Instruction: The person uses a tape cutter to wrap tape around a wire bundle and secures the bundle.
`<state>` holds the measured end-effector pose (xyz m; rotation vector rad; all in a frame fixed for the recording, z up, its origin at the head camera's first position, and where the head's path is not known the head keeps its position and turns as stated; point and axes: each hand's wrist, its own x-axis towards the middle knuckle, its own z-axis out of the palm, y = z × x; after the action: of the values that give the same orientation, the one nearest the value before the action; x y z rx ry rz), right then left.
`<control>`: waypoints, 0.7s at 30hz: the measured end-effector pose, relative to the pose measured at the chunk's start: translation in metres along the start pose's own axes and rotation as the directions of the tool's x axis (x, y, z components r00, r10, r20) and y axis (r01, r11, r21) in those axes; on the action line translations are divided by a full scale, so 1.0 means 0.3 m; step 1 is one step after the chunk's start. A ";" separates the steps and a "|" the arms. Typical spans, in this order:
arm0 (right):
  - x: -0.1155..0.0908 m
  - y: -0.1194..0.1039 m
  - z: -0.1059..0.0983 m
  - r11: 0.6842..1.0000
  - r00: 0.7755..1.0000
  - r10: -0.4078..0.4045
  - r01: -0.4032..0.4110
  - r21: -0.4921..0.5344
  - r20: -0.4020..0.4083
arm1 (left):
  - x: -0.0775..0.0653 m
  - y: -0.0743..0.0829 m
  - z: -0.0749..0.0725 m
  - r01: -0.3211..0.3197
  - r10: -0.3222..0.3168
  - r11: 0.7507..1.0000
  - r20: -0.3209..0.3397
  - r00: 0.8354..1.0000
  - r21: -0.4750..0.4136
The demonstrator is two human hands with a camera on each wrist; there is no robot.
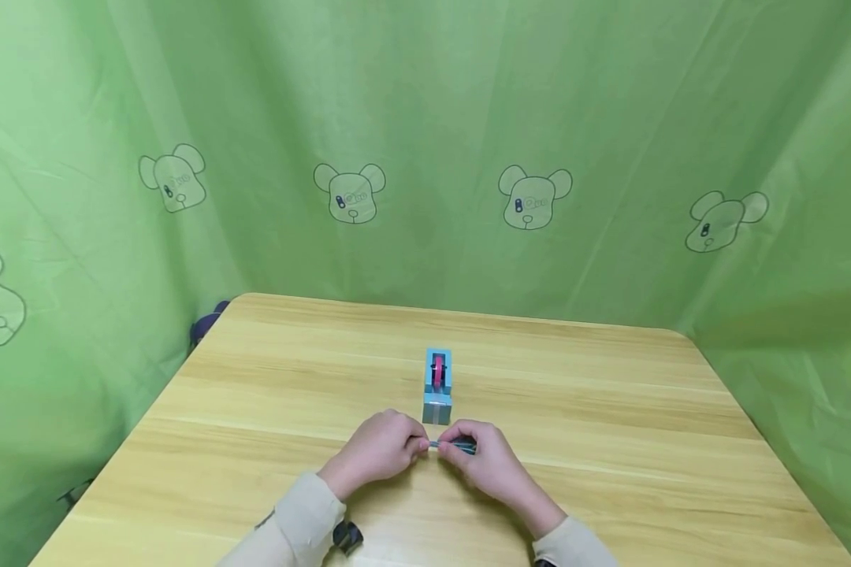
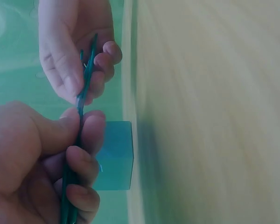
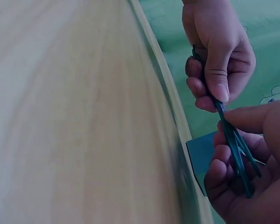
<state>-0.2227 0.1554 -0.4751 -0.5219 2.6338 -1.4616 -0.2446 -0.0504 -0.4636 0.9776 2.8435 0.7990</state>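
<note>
Tabletop [image 1: 574, 386], one tape dispenser [image 1: 436, 402], left hand [image 1: 381, 446], right hand [image 1: 489, 465], fingers [image 2: 84, 162] pinching one green bundle [image 3: 234, 145]

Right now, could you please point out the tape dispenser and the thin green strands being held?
Tape dispenser [image 1: 444, 413], head view, front face.
Thin green strands [image 3: 231, 137], right wrist view, lower section.

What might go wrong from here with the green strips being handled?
The green strips fan apart at the right hand, so they might slip or spread if its pinch eases. The blue tape dispenser stands just beyond that hand and the left hand, so a knuckle might bump it.
</note>
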 end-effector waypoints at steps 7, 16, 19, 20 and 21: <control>0.001 -0.008 -0.012 0.997 0.998 0.049 -0.050 0.054 0.034 | 0.002 0.005 -0.001 -0.008 0.009 1.000 -0.037 0.999 0.011; 0.005 -0.014 -0.022 0.991 0.989 0.109 -0.115 0.064 0.099 | 0.000 0.007 -0.003 0.003 -0.003 1.000 -0.053 0.999 0.004; 0.008 -0.015 -0.022 0.995 0.992 0.096 -0.099 0.034 0.081 | 0.000 0.006 -0.002 0.004 -0.004 1.000 -0.056 0.998 -0.007; 0.009 -0.016 -0.022 0.995 0.993 0.090 -0.092 0.026 0.070 | 0.000 0.007 -0.002 0.002 -0.003 1.000 -0.055 0.998 -0.012; 0.010 -0.016 -0.021 0.996 0.995 0.085 -0.086 0.020 0.060 | 0.000 0.007 -0.002 0.001 -0.002 1.000 -0.054 0.999 -0.018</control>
<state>-0.2258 0.1572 -0.4674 -0.4369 2.5578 -1.4271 -0.2435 -0.0493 -0.4619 0.9665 2.8767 0.8627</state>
